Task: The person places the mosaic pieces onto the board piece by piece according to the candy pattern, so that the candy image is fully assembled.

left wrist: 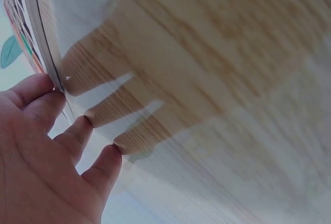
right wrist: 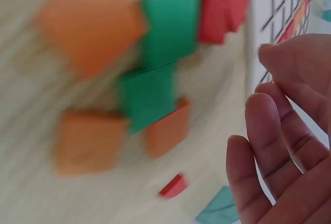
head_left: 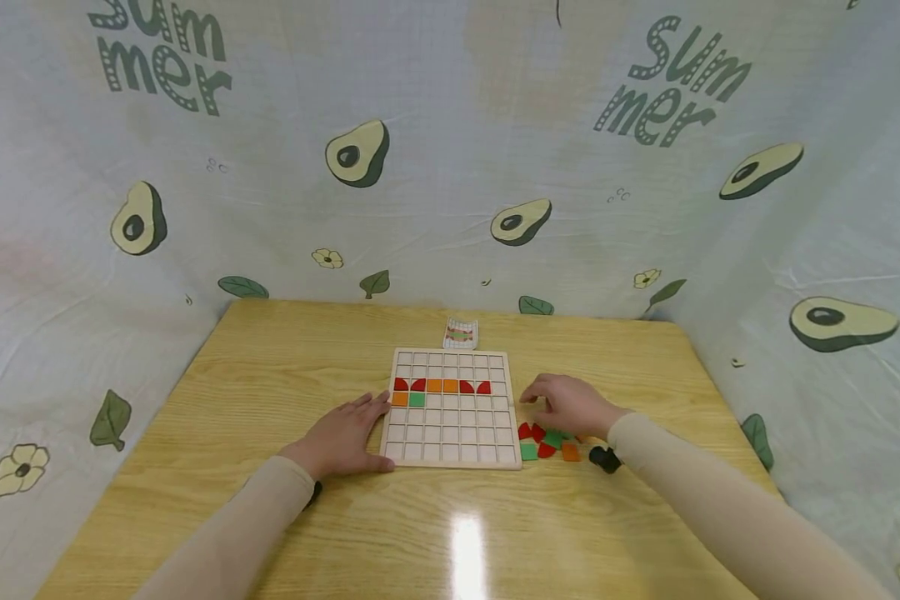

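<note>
A pale wooden grid board [head_left: 450, 429] lies on the table. Red quarter-round pieces [head_left: 484, 387], orange squares [head_left: 442, 386] and a green square [head_left: 417, 400] fill a row and the start of the one below. Against the board's left edge rests my left hand [head_left: 345, 437], fingers spread and fingertips on the tabletop [left wrist: 170, 79]. My right hand [head_left: 576, 406] hovers just beyond the right edge, its fingers [right wrist: 262, 125] loosely bent with no piece visible in them. Below it lie loose red, green [right wrist: 173, 30] and orange pieces [right wrist: 90, 141], blurred in the right wrist view.
A small pattern card [head_left: 461, 334] with a coloured design lies behind the board. A black object [head_left: 604, 459] sits by the right wrist. Around the wooden table [head_left: 307, 350] hangs a cloth [head_left: 435, 217] printed with avocados and leaves.
</note>
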`<action>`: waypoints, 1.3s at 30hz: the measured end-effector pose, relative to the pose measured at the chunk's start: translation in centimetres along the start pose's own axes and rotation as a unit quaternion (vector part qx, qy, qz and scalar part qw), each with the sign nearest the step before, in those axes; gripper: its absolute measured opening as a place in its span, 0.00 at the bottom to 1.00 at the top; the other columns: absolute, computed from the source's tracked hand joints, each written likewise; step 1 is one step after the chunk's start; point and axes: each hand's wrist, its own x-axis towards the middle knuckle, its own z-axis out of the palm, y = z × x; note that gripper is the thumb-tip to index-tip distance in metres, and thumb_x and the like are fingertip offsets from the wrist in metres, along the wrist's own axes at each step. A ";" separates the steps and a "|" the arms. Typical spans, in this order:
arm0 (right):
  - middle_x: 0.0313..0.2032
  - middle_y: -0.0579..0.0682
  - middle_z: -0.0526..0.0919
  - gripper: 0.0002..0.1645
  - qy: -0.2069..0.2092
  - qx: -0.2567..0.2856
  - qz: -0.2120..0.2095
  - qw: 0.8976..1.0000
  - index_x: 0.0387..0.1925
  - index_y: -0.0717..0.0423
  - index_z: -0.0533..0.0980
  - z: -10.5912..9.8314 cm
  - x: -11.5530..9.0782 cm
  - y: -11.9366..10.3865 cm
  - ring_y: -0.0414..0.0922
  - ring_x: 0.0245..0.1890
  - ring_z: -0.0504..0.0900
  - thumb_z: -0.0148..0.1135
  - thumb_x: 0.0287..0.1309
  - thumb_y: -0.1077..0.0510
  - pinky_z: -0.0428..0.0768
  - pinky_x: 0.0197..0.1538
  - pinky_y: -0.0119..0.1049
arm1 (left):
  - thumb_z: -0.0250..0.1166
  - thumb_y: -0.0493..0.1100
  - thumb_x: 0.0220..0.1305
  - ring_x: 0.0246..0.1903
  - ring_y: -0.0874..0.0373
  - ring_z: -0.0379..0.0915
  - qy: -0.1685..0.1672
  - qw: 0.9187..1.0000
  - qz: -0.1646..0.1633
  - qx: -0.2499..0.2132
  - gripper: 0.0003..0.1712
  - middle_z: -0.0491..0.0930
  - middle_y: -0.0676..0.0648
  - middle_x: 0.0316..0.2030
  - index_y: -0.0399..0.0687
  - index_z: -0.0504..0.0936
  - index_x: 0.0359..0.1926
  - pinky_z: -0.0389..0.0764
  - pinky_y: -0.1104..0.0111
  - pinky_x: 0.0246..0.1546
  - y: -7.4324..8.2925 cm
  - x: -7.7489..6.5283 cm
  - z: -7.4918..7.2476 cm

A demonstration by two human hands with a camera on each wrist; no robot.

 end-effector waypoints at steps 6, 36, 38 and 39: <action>0.42 0.43 0.83 0.16 0.010 -0.035 -0.004 0.999 0.46 0.52 0.85 0.3 -3.0 2.4 0.37 0.31 0.76 0.72 0.54 0.59 0.80 0.39 0.36 | 0.71 0.71 0.49 0.73 0.44 0.52 0.004 1.000 0.001 -0.007 0.58 0.56 0.48 0.75 0.45 0.65 0.74 0.61 0.45 0.66 -0.2 0.0 0.2; 0.44 0.42 0.81 0.15 0.064 -0.052 0.019 0.996 0.45 0.47 0.83 2.6 -4.3 4.3 0.39 0.36 0.78 0.73 0.53 0.54 0.81 0.44 0.43 | 0.69 0.72 0.52 0.73 0.44 0.51 -0.011 1.000 0.000 0.002 0.58 0.55 0.47 0.76 0.44 0.64 0.74 0.59 0.45 0.67 0.3 -0.2 -0.5; 0.45 0.42 0.81 0.15 0.065 -0.048 0.022 0.996 0.45 0.46 0.84 2.4 -4.2 4.2 0.39 0.36 0.77 0.72 0.53 0.54 0.81 0.45 0.43 | 0.70 0.71 0.52 0.73 0.44 0.51 -0.012 1.000 -0.001 0.003 0.57 0.55 0.47 0.76 0.44 0.64 0.74 0.60 0.45 0.67 0.3 -0.2 -0.6; 0.46 0.43 0.81 0.15 0.065 -0.046 0.022 0.997 0.45 0.46 0.84 2.4 -4.2 4.2 0.38 0.35 0.76 0.72 0.53 0.55 0.80 0.44 0.42 | 0.70 0.71 0.52 0.73 0.44 0.51 -0.011 1.000 -0.002 0.003 0.57 0.56 0.47 0.76 0.44 0.64 0.74 0.60 0.45 0.67 0.4 -0.2 -0.6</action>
